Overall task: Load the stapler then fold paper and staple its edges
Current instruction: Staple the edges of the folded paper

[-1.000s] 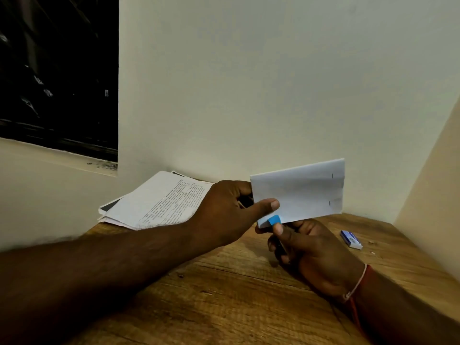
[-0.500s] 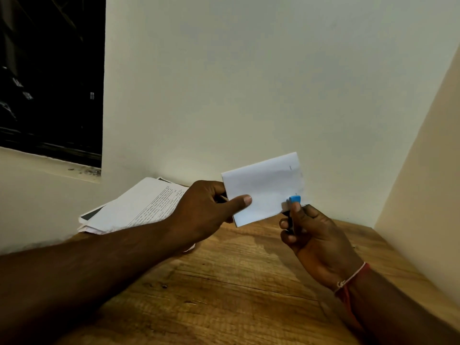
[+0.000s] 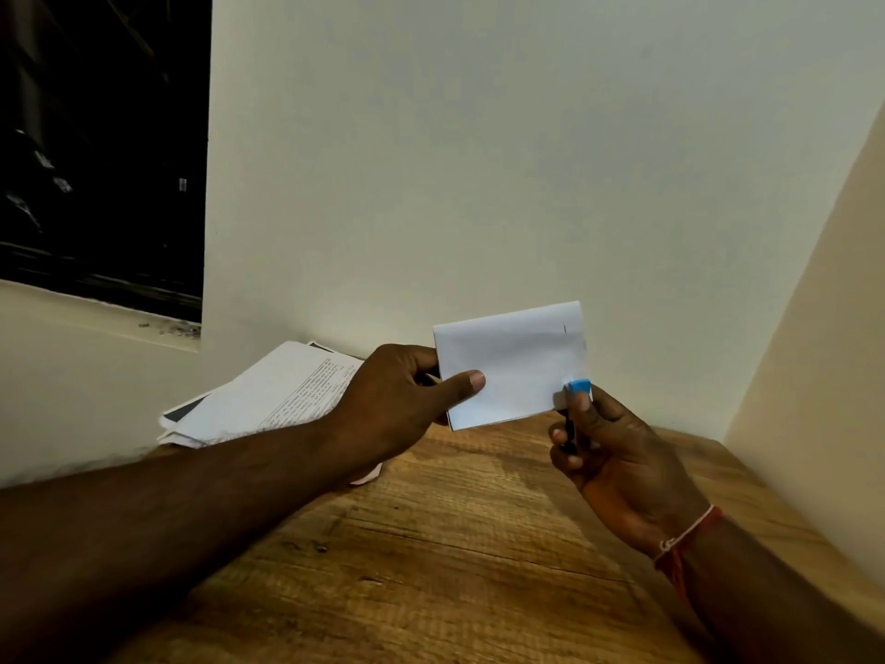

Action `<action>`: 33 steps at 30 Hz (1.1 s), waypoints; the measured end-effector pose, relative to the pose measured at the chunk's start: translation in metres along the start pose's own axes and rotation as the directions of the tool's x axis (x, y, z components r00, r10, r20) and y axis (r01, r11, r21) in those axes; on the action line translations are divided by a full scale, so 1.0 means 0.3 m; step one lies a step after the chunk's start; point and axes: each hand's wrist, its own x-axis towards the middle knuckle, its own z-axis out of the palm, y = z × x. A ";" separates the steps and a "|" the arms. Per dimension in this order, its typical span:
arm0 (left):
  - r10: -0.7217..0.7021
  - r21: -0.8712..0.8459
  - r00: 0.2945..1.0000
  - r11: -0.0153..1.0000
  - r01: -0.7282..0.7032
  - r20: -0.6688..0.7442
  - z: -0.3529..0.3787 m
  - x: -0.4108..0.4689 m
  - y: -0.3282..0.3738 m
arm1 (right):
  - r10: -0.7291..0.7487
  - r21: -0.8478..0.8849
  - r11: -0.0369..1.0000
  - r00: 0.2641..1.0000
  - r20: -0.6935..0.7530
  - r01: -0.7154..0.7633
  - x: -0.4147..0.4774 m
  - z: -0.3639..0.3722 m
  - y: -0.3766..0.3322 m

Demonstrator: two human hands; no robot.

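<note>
Paper [image 3: 512, 361] pinched in left hand [image 3: 397, 400]; right hand [image 3: 618, 452] grasps stapler [image 3: 578, 386] on right edge.

My left hand [image 3: 397, 400] and its bare forearm fill the lower left of the frame, and the thumbnail is cut short. My right hand [image 3: 618, 462] sits at the lower right. Round its wrist I wear a thin red-and-white twisted thread band [image 3: 689, 536], knotted, with a red strand hanging below it.

Printed papers [image 3: 268, 400], apparently stacked, on table [image 3: 455, 567]
</note>
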 end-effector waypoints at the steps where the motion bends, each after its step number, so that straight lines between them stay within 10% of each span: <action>1: 0.001 -0.001 1.000 1.000 -0.001 -0.005 0.000 -0.001 0.000 | 0.004 -0.002 1.000 1.000 0.003 -0.004 0.000 0.000 0.002; 33: 0.031 0.068 0.999 0.997 -0.029 -0.027 -0.011 -0.001 0.016 | -0.029 -0.025 0.999 0.999 0.043 0.030 0.009 -0.021 0.004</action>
